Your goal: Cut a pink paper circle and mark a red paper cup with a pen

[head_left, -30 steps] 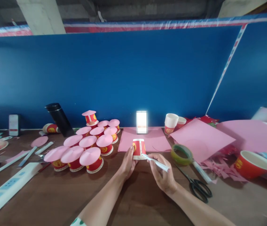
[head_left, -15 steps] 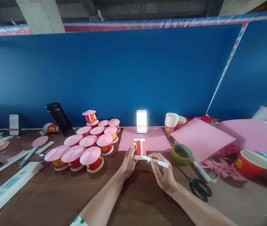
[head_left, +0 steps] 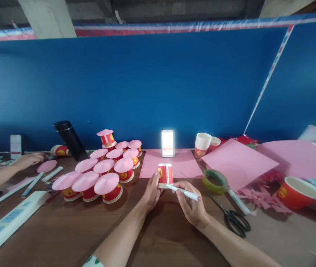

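A red paper cup (head_left: pixel 162 173) with a yellow print and a pale vertical strip is held upside down by my left hand (head_left: pixel 151 191), whose fingers wrap its left side. Between the fingers of my right hand (head_left: pixel 193 207) is a white pen (head_left: pixel 186 192), its tip at the lower right of the cup. Whether the tip touches the cup I cannot tell. Behind the cup lie pink paper sheets (head_left: pixel 151 163), with a bright phone screen (head_left: pixel 168 143) standing over them.
Several pink-topped cups (head_left: pixel 107 184) stand to the left, near a black bottle (head_left: pixel 70 141) and a power strip (head_left: pixel 13 222). A co-worker's arm (head_left: pixel 5 170) reaches in from the left. On the right are a tape roll (head_left: pixel 215 182), scissors (head_left: pixel 237 222), paper scraps (head_left: pixel 269 200) and a red bowl (head_left: pixel 297 196).
A co-worker's arm has come in at the left edge, over the tools there. The pen in my right hand has shifted slightly left; the cup has stayed about where it was.
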`<action>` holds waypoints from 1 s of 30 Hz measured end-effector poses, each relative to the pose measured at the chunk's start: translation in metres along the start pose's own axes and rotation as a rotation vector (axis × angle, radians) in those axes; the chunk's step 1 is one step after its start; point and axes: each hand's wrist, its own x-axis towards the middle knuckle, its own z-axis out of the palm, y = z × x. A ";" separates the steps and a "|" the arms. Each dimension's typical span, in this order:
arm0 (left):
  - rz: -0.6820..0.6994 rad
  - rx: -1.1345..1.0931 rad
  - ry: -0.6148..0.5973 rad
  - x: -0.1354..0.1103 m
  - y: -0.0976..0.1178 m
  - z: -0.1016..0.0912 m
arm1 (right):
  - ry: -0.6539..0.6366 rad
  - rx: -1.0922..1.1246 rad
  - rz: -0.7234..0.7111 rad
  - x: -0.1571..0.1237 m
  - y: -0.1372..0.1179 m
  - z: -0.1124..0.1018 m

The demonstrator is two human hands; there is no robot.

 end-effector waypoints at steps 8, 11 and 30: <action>-0.021 -0.008 0.025 0.000 0.002 0.002 | 0.045 0.103 0.128 -0.002 0.007 0.004; -0.028 -0.004 0.005 -0.001 0.003 0.002 | 0.067 0.156 0.146 -0.002 0.006 0.004; -0.065 -0.045 -0.014 -0.001 0.006 0.002 | 0.088 0.143 0.061 0.001 0.001 0.003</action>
